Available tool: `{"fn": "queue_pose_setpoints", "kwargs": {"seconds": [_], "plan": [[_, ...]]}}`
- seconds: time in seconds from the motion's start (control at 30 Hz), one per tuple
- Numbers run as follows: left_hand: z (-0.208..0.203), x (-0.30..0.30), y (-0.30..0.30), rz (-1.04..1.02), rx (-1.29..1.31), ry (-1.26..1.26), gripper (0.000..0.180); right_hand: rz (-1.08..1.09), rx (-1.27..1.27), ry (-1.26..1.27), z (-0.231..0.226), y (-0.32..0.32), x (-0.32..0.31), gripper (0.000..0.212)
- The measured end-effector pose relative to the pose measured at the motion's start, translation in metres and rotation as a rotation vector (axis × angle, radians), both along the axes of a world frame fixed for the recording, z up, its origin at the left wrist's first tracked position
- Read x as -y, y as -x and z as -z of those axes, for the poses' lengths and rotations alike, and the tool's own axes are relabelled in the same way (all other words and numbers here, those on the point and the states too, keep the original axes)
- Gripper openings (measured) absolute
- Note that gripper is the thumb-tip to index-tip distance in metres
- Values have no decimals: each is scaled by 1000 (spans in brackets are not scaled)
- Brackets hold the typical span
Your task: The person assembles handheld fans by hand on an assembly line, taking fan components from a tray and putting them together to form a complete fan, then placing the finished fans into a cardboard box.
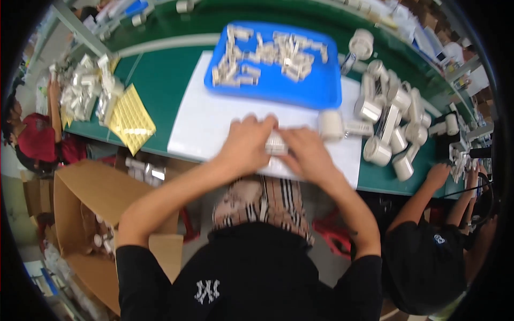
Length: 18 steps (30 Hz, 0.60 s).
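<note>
Between my hands, over the near part of a white sheet (193, 128), is a small white ribbed plastic part (276, 144). My left hand (247, 142) is closed on it from the left, with its fingers curled over the top. From the right, my right hand (309, 154) grips the same part, its thumb and fingers pressed to the side. The fingers hide much of the part. Just right of my right hand, a white plastic piece with a round cylindrical head (331, 125) lies on the sheet.
Beyond my hands, a blue tray (273, 96) holds many small white plastic pieces. White cylinder-headed units (399, 99) crowd the right. At left are a yellow sheet (133, 120) and clear-bagged parts (80, 91). An open cardboard box (88, 176) stands lower left. Co-workers sit on both sides.
</note>
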<state>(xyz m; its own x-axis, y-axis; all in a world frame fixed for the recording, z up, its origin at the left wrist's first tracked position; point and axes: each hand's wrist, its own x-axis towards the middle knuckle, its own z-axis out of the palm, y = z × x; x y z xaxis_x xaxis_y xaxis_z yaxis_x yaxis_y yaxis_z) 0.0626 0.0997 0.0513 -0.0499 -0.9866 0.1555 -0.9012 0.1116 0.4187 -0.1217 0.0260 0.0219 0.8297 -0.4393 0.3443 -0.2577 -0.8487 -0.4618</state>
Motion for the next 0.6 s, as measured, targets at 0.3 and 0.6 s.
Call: {"fn": "queue_pose_setpoints", "kwargs": {"seconds": [0.3, 0.6], "plan": [[-8, 6, -4, -92, -154, -63, 42, 88, 15, -507, -10, -13, 11, 54], [-52, -5, -37, -155, -667, 54, 56, 59, 433, -12, -69, -15, -8, 79]]}}
